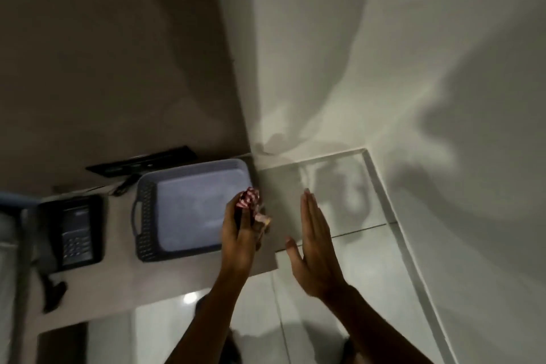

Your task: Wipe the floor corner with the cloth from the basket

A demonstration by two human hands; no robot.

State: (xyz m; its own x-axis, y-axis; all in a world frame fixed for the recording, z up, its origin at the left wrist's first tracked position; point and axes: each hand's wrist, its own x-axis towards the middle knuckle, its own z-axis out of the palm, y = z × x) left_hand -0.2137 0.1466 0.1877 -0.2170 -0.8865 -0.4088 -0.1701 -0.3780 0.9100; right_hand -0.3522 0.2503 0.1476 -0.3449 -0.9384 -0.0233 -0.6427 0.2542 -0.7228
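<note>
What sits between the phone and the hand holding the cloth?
In the head view, the basket lies between the phone and the left hand, which grips the cloth at the basket's right edge. The basket looks empty.

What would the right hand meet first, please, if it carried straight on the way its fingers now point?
The right hand is open and flat, fingers aimed toward the floor corner. Nothing shows in that line, so it would probably reach the floor tile near the wall; depth is hard to judge.
</note>
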